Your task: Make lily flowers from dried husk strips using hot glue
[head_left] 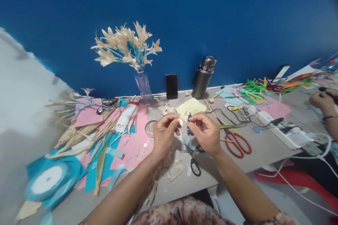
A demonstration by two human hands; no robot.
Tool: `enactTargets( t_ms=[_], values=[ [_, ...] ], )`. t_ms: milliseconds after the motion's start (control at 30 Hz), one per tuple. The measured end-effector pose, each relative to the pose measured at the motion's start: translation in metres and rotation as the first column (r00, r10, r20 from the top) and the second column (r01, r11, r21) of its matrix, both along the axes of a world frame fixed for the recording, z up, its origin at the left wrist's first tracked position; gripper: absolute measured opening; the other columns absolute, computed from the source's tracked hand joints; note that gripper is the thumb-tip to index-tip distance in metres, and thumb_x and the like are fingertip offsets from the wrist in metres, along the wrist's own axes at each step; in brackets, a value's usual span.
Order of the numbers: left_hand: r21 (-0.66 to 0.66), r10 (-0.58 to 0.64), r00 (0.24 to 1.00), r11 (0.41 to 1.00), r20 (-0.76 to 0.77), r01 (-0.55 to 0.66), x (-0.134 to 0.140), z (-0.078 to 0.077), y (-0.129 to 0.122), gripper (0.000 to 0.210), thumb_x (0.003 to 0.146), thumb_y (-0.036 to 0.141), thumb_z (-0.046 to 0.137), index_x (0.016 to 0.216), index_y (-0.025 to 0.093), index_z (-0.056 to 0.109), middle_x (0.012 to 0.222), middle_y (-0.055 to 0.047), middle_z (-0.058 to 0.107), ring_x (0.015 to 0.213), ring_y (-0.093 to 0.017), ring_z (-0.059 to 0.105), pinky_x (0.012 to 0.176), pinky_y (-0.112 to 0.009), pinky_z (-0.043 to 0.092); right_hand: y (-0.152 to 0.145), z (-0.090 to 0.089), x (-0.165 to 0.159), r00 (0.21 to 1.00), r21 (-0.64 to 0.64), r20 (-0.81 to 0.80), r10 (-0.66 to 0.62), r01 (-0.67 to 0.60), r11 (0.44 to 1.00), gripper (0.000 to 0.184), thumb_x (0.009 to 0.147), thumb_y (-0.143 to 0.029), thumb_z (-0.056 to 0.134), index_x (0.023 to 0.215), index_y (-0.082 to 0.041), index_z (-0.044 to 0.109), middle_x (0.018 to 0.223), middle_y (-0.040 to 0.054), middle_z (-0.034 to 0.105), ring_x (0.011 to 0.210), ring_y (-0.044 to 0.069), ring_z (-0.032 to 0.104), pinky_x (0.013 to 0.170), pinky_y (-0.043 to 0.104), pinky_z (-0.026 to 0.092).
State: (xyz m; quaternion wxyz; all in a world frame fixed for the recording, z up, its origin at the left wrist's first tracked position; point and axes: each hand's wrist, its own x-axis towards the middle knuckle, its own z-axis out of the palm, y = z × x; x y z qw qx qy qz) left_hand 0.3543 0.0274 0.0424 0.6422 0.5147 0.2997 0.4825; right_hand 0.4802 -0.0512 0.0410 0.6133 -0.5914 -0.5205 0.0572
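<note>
My left hand pinches a small cream piece of dried husk between thumb and fingertips. Close beside it, my right hand is closed on a small dark blue tube, its narrow tip pointing up. Whether tip and husk touch is too small to tell. Behind the hands lies a pale yellow sheet. Below them are black-handled scissors, partly hidden, and husk scraps. Red-handled scissors rest to the right of my right hand.
Cream husk flowers stand in a clear vase. A phone and a steel flask are near the blue wall. Pink sheets and a blue ribbon roll lie left. A power strip and another person's hand are right.
</note>
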Motion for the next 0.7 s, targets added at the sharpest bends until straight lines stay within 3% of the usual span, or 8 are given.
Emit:
enactTargets(
  t_ms=[200,533,700],
  values=[
    [-0.004,-0.063,0.997,0.998,0.045,0.064,-0.005,-0.002,-0.004,0.013,0.077,0.027,0.077,0.078,0.014,0.072,0.056,0.002,0.062,0.046,-0.009,0.053,0.048,-0.021,0.044,-0.001,0.004,-0.009,0.991,0.053,0.132,-0.013,0.006,0.999,0.006,0.088,-0.018,0.070,0.085,-0.021,0.065,0.081,-0.0003,0.064,0.065,0.013,0.053,0.062,0.027,0.044],
    [-0.109,-0.148,0.984,0.981,0.103,0.159,-0.006,0.001,-0.008,0.018,0.074,0.030,0.080,0.078,0.015,0.071,0.054,0.001,0.063,0.046,-0.010,0.053,0.047,-0.021,0.042,0.004,0.007,-0.013,0.992,0.039,0.126,0.001,-0.006,0.999,0.007,0.087,-0.020,0.071,0.083,-0.022,0.065,0.079,-0.0002,0.065,0.067,0.014,0.056,0.064,0.029,0.047],
    [-0.089,-0.109,0.993,0.989,0.053,0.114,-0.007,0.005,-0.008,0.012,0.076,0.025,0.078,0.078,0.014,0.072,0.054,0.002,0.062,0.046,-0.008,0.052,0.049,-0.020,0.042,0.001,0.007,-0.016,0.969,0.138,0.237,-0.069,0.037,0.990,0.010,0.089,-0.017,0.068,0.082,-0.022,0.062,0.078,0.0011,0.064,0.066,0.015,0.055,0.063,0.029,0.047]
  ],
)
